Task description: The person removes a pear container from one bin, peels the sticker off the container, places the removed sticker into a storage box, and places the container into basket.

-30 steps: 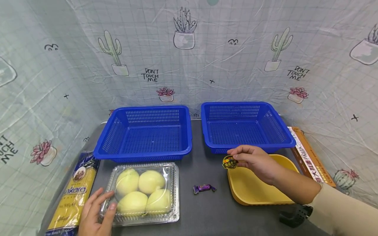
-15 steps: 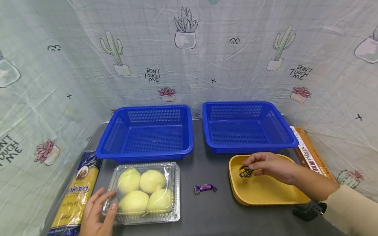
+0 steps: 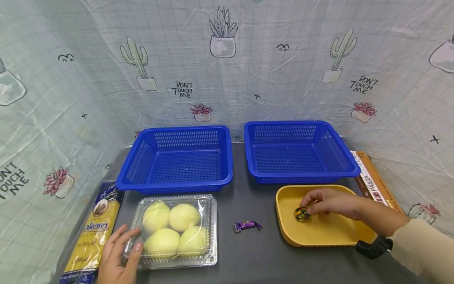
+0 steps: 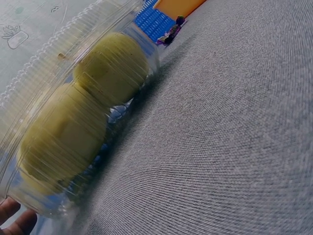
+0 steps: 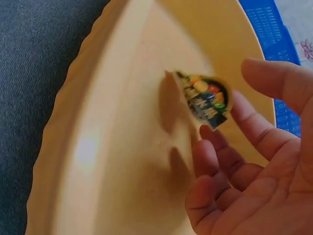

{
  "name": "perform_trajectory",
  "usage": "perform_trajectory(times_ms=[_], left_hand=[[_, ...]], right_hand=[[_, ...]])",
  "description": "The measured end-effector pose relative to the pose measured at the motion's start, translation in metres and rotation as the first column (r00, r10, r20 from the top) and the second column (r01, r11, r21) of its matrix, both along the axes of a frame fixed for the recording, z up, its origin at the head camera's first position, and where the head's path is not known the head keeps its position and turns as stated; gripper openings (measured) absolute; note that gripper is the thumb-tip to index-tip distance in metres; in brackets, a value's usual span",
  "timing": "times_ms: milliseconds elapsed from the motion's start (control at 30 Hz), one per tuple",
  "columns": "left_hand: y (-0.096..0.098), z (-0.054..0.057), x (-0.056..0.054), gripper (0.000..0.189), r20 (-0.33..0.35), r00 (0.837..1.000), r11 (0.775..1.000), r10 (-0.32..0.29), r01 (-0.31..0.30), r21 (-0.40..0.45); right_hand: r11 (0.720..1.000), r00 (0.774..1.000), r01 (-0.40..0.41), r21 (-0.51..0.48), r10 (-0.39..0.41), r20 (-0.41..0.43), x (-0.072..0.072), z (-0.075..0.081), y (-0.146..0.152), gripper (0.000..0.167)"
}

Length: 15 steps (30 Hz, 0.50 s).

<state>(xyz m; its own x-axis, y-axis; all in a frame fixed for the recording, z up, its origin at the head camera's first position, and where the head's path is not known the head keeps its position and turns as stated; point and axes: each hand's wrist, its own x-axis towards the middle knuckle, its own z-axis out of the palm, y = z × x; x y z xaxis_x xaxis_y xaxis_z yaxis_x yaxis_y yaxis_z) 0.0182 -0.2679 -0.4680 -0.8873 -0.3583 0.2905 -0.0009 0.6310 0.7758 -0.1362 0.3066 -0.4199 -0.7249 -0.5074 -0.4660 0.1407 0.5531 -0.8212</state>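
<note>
My left hand [image 3: 118, 258] lies at the left edge of a clear plastic clamshell box [image 3: 212, 236], fingers spread, with fingertips over its corner. Several pale yellow-green round fruits [image 3: 184, 219] sit inside the box; two fruits [image 4: 111, 68] show through its side in the left wrist view. My right hand [image 3: 328, 203] is over the yellow tray [image 3: 283, 232]. At its index fingertip is a small black label with a colourful fruit print [image 5: 208, 98], held over the tray floor, where its shadow falls. The thumb stands apart from the label in the right wrist view.
Two blue perforated baskets, left [image 3: 173, 187] and right [image 3: 305, 174], stand at the back. A purple wrapped candy [image 3: 247, 225] lies between box and tray. A pasta bag [image 3: 95, 232] is at far left, a pasta box [image 3: 376, 181] at far right.
My right hand has moved right and down with the label, from the tray's left rim to inside the tray, and the thumb has parted from it. The left hand stays at the box.
</note>
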Motion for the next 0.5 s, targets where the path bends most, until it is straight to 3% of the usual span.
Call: perform_trajectory(times_ms=[500], left_hand=[[-0.0030, 0.0051, 0.0000, 0.031, 0.022, 0.999, 0.998, -0.039, 0.040, -0.040]], right_hand=[[0.994, 0.979, -0.074, 0.076, 0.087, -0.182, 0.0095, 0.0021, -0.0019, 0.034]])
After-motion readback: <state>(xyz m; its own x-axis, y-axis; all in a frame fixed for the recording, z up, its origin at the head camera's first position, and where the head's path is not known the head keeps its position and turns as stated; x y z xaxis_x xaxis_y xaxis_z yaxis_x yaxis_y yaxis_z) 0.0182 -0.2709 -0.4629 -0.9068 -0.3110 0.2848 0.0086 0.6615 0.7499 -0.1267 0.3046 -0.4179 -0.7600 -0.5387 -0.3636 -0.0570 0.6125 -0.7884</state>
